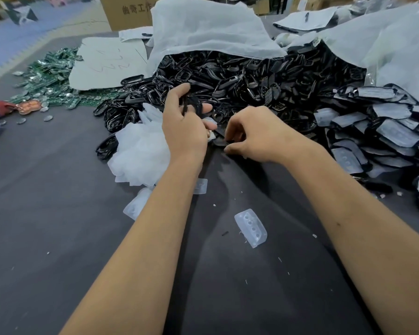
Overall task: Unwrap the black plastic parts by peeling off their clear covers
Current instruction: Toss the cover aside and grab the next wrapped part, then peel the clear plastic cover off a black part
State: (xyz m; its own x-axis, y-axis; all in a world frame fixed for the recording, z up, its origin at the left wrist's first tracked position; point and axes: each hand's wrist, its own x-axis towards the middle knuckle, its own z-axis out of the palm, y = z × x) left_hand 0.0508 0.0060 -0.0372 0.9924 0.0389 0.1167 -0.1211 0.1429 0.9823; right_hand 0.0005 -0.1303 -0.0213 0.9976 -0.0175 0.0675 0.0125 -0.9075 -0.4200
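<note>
Black glossy part (224, 140) pinched in right hand (252, 136) fingertips; left hand (185, 126) fingers curled round black loop pieces (191, 103), thumb out. Frosted, soft-looking peeled covers (140, 153) heaped just left of the hands; one dimpled cover (250, 227) lies loose nearer the table's (58, 213) near edge. Wrapped parts (382, 134) stacked toward right edge: judged well short of done.

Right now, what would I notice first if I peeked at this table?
The huge heap of shiny black plastic parts spilling from a white sack at the back. In front of it, the left hand holds black pieces while the right hand pinches one against the dark table. Left of the hands sits a fluffy pile of peeled clear covers.
</note>
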